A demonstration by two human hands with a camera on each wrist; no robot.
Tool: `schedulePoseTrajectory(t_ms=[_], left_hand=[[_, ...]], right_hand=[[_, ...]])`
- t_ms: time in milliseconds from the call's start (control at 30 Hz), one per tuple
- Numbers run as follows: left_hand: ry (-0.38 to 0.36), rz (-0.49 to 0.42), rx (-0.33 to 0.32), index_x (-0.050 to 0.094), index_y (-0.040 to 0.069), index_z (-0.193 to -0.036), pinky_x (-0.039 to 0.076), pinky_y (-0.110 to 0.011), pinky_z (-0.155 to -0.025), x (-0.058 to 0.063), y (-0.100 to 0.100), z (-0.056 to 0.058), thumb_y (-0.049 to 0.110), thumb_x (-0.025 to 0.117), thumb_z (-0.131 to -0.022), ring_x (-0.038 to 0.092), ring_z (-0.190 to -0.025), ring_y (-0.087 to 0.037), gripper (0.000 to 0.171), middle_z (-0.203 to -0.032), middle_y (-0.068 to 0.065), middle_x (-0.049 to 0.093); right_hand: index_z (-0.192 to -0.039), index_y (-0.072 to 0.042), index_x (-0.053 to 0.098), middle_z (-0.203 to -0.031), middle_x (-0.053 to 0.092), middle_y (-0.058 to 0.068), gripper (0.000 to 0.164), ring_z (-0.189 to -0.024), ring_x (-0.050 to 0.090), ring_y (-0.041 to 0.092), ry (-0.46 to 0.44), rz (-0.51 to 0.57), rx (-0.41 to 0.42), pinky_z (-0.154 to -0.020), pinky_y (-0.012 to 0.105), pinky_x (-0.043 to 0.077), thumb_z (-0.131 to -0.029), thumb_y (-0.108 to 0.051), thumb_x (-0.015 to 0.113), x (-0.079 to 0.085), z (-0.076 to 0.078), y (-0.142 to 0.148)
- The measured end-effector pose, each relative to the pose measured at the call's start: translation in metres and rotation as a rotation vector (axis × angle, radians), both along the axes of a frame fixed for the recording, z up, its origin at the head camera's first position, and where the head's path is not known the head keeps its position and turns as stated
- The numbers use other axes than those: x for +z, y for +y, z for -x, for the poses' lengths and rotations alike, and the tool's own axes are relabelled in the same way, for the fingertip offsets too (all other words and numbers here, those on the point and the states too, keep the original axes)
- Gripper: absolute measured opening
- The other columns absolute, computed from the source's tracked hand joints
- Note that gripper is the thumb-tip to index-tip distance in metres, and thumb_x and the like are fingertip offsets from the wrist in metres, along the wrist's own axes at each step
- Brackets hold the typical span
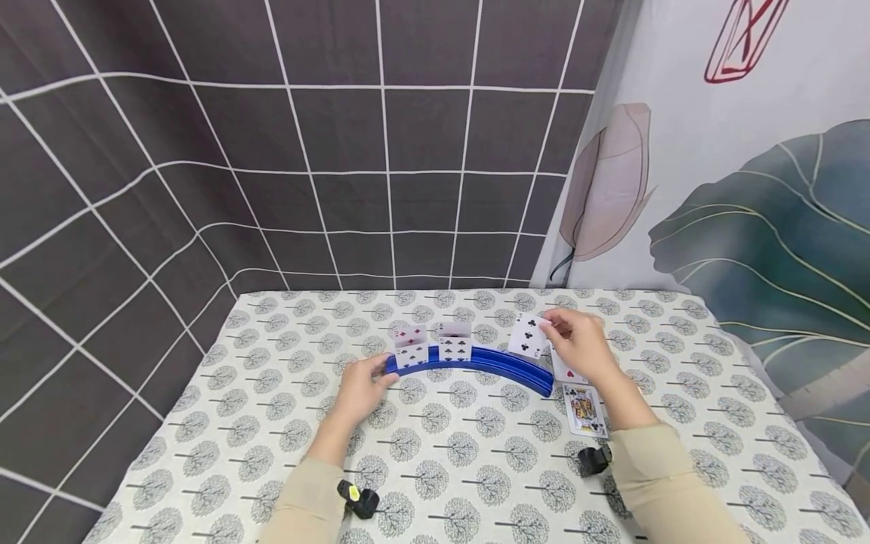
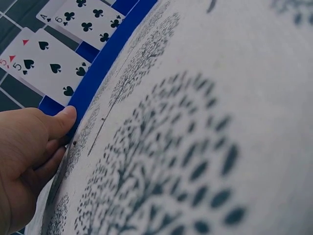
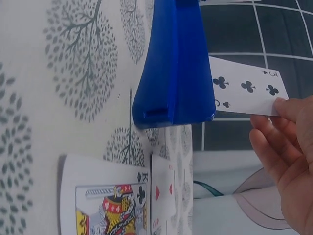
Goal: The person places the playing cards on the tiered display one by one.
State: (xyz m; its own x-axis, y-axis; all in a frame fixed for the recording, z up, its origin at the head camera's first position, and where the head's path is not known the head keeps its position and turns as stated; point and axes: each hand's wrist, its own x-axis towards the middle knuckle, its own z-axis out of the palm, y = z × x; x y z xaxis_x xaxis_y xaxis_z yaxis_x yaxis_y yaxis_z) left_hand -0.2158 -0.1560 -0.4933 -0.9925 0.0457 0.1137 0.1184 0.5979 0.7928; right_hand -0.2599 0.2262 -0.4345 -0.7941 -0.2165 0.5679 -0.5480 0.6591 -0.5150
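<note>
A curved blue card holder (image 1: 506,366) stands on the table. At its left end my left hand (image 1: 360,387) grips it, thumb on the front. Just right of that thumb, a five of spades (image 2: 54,63) stands in the holder with a red five (image 1: 410,333) behind it. Further along are a six of clubs (image 2: 88,23) and, behind it, an ace (image 2: 45,15). My right hand (image 1: 581,346) pinches a three of clubs (image 3: 247,87) by its corner, tilted behind the holder's right part; the holder overlaps the card's lower end in the right wrist view.
A king of clubs (image 1: 583,410) lies face up right of the holder. Beyond it a hearts card (image 3: 164,193) lies partly under my right hand in the head view. A tree-print cloth (image 1: 448,453) covers the table; a dark grid curtain (image 1: 340,128) hangs behind.
</note>
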Motion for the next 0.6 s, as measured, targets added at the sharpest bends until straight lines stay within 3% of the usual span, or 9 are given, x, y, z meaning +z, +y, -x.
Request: schedulePoseTrajectory(t_ms=[400,600], left_hand=[[0.039,-0.010,-0.006,0.065,0.001,-0.130,0.056,-0.044,-0.098,-0.003,0.000,0.000,0.007,0.076,-0.088,0.072,-0.103,-0.030,0.044,-0.112,-0.017,0.074],[0.039,-0.007,-0.005,0.066,0.003,-0.130,0.055,-0.044,-0.100,-0.004,-0.001,0.001,0.008,0.077,-0.088,0.072,-0.104,-0.029,0.044,-0.113,-0.015,0.074]], right_hand=[[-0.103,0.004,0.071,-0.086,0.074,0.016,0.012,-0.070,0.071,0.026,-0.074,0.009,-0.001,-0.066,0.031,0.063,-0.091,0.001,0.072,0.009,0.000,-0.015],[-0.102,0.006,0.071,-0.086,0.074,0.017,0.012,-0.069,0.071,0.026,-0.038,0.020,0.017,-0.064,0.030,0.063,-0.090,0.002,0.072,0.010,0.001,-0.022]])
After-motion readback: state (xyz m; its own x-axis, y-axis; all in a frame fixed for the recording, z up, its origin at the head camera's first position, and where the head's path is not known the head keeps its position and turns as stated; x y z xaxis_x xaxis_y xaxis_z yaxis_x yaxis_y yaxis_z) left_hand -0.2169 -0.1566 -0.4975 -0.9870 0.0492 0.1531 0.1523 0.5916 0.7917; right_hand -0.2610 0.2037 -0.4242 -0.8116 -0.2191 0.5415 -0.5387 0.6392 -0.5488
